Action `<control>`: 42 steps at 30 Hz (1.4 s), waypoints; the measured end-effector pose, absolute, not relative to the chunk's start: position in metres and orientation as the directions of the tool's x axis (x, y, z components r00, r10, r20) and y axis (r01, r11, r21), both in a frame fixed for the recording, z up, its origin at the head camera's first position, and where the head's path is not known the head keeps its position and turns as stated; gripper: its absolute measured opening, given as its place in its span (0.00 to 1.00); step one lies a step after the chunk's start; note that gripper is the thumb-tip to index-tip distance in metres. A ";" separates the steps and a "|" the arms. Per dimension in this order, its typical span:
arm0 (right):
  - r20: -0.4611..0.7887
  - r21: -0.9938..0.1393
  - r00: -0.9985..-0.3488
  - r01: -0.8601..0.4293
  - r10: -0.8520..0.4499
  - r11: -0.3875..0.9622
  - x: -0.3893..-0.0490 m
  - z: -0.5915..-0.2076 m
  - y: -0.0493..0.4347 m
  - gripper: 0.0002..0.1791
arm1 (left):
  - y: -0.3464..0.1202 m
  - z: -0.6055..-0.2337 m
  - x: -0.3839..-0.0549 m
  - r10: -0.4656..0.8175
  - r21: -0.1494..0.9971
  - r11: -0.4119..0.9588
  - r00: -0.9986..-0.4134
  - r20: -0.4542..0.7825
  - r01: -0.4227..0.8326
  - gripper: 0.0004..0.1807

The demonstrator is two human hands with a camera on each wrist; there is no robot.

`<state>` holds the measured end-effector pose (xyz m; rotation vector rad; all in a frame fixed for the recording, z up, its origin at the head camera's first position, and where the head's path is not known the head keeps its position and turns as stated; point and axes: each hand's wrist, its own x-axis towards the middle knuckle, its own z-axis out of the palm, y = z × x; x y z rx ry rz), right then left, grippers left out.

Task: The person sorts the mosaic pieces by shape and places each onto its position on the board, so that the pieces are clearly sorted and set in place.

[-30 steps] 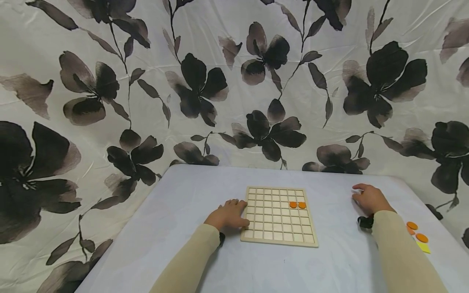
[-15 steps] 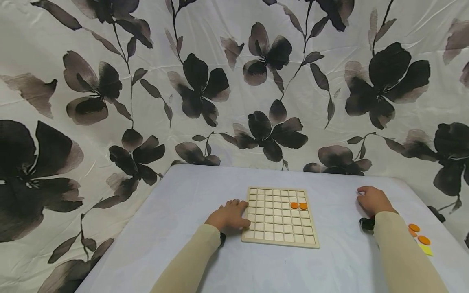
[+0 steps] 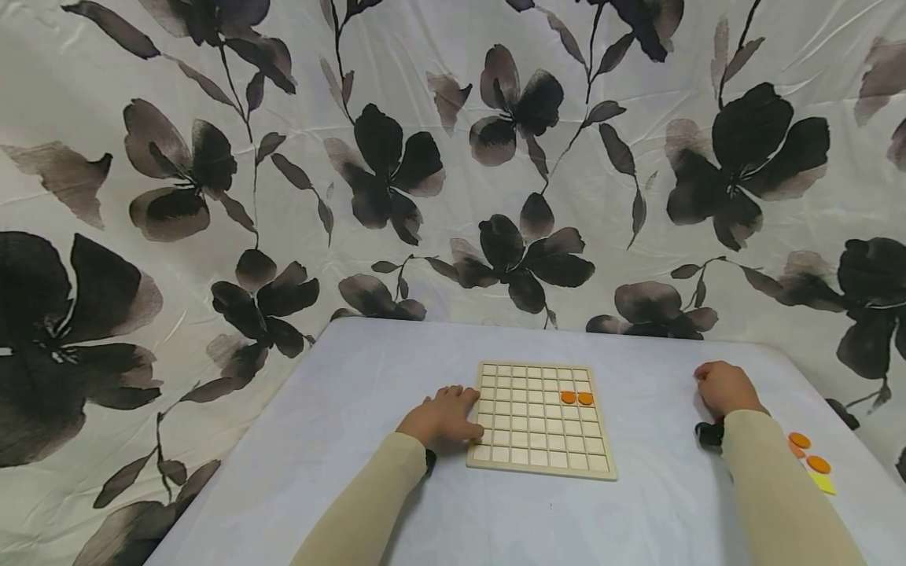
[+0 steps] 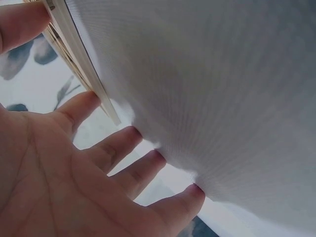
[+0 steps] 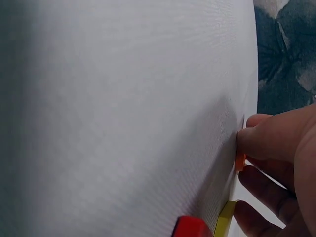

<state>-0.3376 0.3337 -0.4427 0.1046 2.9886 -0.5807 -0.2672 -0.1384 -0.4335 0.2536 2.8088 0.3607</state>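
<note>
A pale wooden grid board (image 3: 527,434) lies on the table, with two orange discs (image 3: 569,398) side by side in its right part. My left hand (image 3: 442,417) rests at the board's left edge. In the left wrist view its thumb and index finger touch the frame (image 4: 81,59), and the other fingertips are on the cloth. Over on the right, my right hand (image 3: 729,389) is low at the table. The right wrist view shows its thumb and a finger pinching an orange piece (image 5: 240,160), mostly hidden by the fingers. A yellow piece (image 5: 224,218) touches another fingertip.
A red piece (image 5: 191,227) lies near the yellow one. Several orange discs (image 3: 818,464) and a yellow piece (image 3: 821,481) lie right of my right sleeve (image 3: 778,479). A floral cloth (image 3: 495,157) hangs behind the white table (image 3: 340,409).
My right hand has shifted slightly right, and its fingers have drawn in. The left hand and the board have kept their places.
</note>
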 end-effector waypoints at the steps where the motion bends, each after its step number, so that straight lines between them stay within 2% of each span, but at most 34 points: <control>1: -0.105 -0.373 -0.993 0.089 0.053 0.923 -0.337 -0.442 0.333 0.18 | -0.138 -0.434 -0.267 0.210 0.274 0.952 -0.940 -0.269 0.134 0.42; 8: -0.075 -0.377 -0.996 0.066 0.040 0.924 -0.335 -0.439 0.331 0.18 | -0.139 -0.437 -0.268 0.215 0.279 0.951 -0.937 -0.274 0.136 0.42; 20: -0.010 -0.475 -0.999 -0.029 -0.038 0.879 -0.334 -0.434 0.307 0.19 | -0.141 -0.436 -0.270 0.214 0.272 0.952 -0.938 -0.272 0.138 0.42; 37: -0.050 -0.537 -0.993 -0.062 -0.105 0.841 -0.328 -0.433 0.276 0.20 | -0.140 -0.437 -0.272 0.213 0.286 0.949 -0.935 -0.282 0.130 0.42; 42: -0.025 -0.526 -0.989 -0.110 -0.145 0.843 -0.326 -0.431 0.268 0.19 | -0.140 -0.438 -0.273 0.212 0.284 0.950 -0.936 -0.281 0.130 0.42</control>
